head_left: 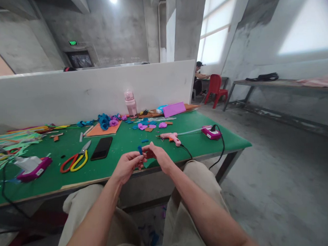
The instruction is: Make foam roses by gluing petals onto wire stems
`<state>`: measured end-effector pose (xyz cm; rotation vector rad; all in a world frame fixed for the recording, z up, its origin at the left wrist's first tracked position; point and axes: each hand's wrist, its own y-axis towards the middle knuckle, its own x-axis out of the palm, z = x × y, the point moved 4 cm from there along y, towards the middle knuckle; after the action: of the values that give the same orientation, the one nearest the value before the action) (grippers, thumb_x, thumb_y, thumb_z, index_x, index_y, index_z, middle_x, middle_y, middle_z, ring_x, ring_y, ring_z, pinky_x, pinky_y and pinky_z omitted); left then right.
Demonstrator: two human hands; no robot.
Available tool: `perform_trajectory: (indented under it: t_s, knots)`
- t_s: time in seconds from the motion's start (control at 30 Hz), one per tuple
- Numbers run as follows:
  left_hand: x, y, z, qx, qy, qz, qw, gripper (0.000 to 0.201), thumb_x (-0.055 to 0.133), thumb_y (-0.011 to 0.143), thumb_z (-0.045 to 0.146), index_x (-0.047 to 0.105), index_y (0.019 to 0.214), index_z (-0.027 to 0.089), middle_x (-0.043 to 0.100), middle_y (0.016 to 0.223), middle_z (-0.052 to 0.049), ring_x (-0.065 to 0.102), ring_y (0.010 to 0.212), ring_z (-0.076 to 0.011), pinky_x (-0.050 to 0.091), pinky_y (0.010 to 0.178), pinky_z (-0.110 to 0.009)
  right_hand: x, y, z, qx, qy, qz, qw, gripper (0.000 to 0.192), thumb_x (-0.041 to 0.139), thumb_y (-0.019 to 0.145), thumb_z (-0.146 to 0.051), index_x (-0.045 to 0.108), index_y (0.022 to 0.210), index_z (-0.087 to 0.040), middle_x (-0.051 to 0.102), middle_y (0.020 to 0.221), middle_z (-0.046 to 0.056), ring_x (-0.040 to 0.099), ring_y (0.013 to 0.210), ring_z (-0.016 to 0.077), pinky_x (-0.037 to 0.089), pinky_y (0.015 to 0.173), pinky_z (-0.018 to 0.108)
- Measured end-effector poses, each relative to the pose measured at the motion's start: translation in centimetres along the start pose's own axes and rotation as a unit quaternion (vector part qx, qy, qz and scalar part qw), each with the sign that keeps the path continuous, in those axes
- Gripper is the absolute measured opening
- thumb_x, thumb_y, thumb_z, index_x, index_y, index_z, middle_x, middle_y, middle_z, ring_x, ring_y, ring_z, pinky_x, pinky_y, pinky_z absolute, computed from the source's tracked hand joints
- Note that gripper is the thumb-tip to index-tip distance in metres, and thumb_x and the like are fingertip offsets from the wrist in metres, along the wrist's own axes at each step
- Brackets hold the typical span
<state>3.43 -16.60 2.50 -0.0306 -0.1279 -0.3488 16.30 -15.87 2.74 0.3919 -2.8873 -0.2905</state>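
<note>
A small dark blue piece of paper or foam [140,149] stands up between the fingertips at the table's front edge. My left hand [129,165] is closed in a pinch on its lower end. From the other side, my right hand [158,156] reaches in with bent fingers, and its fingertips meet the blue piece. Part of those fingertips is hidden. Just beyond lies a loose blue strip [145,141]. Right of my hands, a pink hot glue gun [172,138] rests on its side with a glue stick out of its back.
On the green table [208,150] lie scissors [78,157], a black phone [101,148], purple power strips [211,132] and coloured strips [12,142]. Blue and purple curled flowers [106,122] sit on an orange sheet [100,131]. A pink bottle [130,102] stands by the white partition [92,93]. Another person [199,78] sits far off.
</note>
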Motion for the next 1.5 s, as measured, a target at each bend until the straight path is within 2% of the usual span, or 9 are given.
perform_trajectory:
  t_s: [0.23, 0.47, 0.7, 0.8, 0.97, 1.07, 1.2, 1.33, 1.5]
  knots:
    - [0.1, 0.2, 0.2, 0.037, 0.039, 0.008, 0.999, 0.020, 0.069, 0.066, 0.032, 0.066, 0.067, 0.013, 0.059, 0.055, 0.000, 0.048, 0.048, -0.0065, 0.037, 0.049, -0.019, 0.4, -0.3, -0.1, -0.058, -0.094, 0.038, 0.993, 0.029, 0.068, 0.062, -0.038, 0.063, 0.080, -0.016, 0.061, 0.069, 0.000, 0.054, 0.060, 0.0114, 0.044, 0.058, 0.023]
    - [0.1, 0.3, -0.3, 0.039, 0.086, 0.010, 0.996, 0.019, 0.068, 0.067, 0.031, 0.067, 0.074, 0.012, 0.063, 0.063, -0.001, 0.048, 0.049, -0.0066, 0.038, 0.050, -0.019, -0.2, -0.1, -0.3, -0.081, -0.103, 0.092, 0.987, 0.017, 0.065, 0.065, -0.032, 0.061, 0.065, -0.016, 0.058, 0.058, -0.002, 0.051, 0.053, 0.0104, 0.040, 0.053, 0.022]
    - [0.3, 0.2, -0.5, -0.009, 0.070, -0.017, 0.997, 0.020, 0.069, 0.066, 0.031, 0.066, 0.073, 0.013, 0.064, 0.064, -0.002, 0.048, 0.048, -0.0066, 0.038, 0.050, -0.020, -0.7, -0.1, -0.8, -0.079, -0.049, 0.116, 0.989, 0.026, 0.056, 0.074, -0.039, 0.061, 0.064, -0.016, 0.058, 0.059, -0.001, 0.051, 0.054, 0.0097, 0.042, 0.056, 0.022]
    - [-0.1, 0.1, 0.0, 0.015, 0.054, -0.001, 0.998, 0.021, 0.067, 0.068, 0.030, 0.067, 0.081, 0.014, 0.064, 0.069, -0.002, 0.050, 0.052, -0.0076, 0.039, 0.052, -0.021, -1.2, 0.0, -0.8, -0.069, -0.014, 0.136, 0.988, 0.027, 0.056, 0.074, -0.040, 0.061, 0.066, -0.015, 0.060, 0.064, 0.000, 0.053, 0.057, 0.0096, 0.043, 0.058, 0.022]
    - [-1.5, -0.3, 1.6, 0.112, 0.095, 0.048, 0.988, 0.019, 0.064, 0.070, 0.030, 0.070, 0.081, 0.015, 0.063, 0.070, -0.003, 0.047, 0.055, -0.0080, 0.036, 0.051, -0.021, -1.2, 0.0, -0.4, -0.049, -0.037, 0.109, 0.992, 0.021, 0.059, 0.072, -0.036, 0.061, 0.067, -0.016, 0.061, 0.066, 0.001, 0.052, 0.055, 0.0095, 0.042, 0.056, 0.022]
    - [-1.9, -0.7, 2.5, 0.160, 0.117, 0.075, 0.977, 0.018, 0.066, 0.068, 0.029, 0.071, 0.081, 0.017, 0.063, 0.085, -0.004, 0.050, 0.063, -0.0093, 0.037, 0.054, -0.021, -0.6, -0.2, -0.3, -0.074, -0.085, 0.082, 0.990, 0.018, 0.059, 0.073, -0.034, 0.064, 0.076, -0.017, 0.061, 0.066, 0.000, 0.052, 0.055, 0.0099, 0.041, 0.054, 0.022]
    - [-1.7, -1.0, 2.9, 0.186, 0.095, 0.072, 0.975, 0.013, 0.067, 0.067, 0.026, 0.071, 0.076, 0.017, 0.062, 0.091, -0.006, 0.054, 0.083, -0.0154, 0.042, 0.070, -0.024, 0.6, -0.4, -0.2, -0.100, -0.115, 0.023, 0.988, 0.025, 0.062, 0.072, -0.034, 0.065, 0.091, -0.019, 0.064, 0.076, 0.002, 0.053, 0.061, 0.0113, 0.042, 0.056, 0.022]
    - [-1.6, -1.0, 2.5, 0.179, 0.036, 0.081, 0.980, 0.010, 0.068, 0.067, 0.025, 0.071, 0.069, 0.016, 0.062, 0.092, -0.007, 0.053, 0.092, -0.0177, 0.040, 0.081, -0.027, 1.5, -0.6, 0.2, -0.076, -0.110, -0.016, 0.991, 0.024, 0.060, 0.073, -0.036, 0.067, 0.088, -0.018, 0.066, 0.072, 0.002, 0.051, 0.052, 0.0096, 0.041, 0.051, 0.022]
    - [-1.3, -0.6, 1.0, 0.104, -0.038, 0.071, 0.991, 0.017, 0.070, 0.065, 0.029, 0.069, 0.070, 0.013, 0.061, 0.086, -0.006, 0.052, 0.066, -0.0109, 0.041, 0.057, -0.022, 2.2, -0.8, 0.9, -0.027, -0.100, -0.044, 0.994, 0.024, 0.059, 0.074, -0.039, 0.068, 0.075, -0.017, 0.065, 0.063, 0.001, 0.045, 0.044, 0.0063, 0.034, 0.043, 0.019]
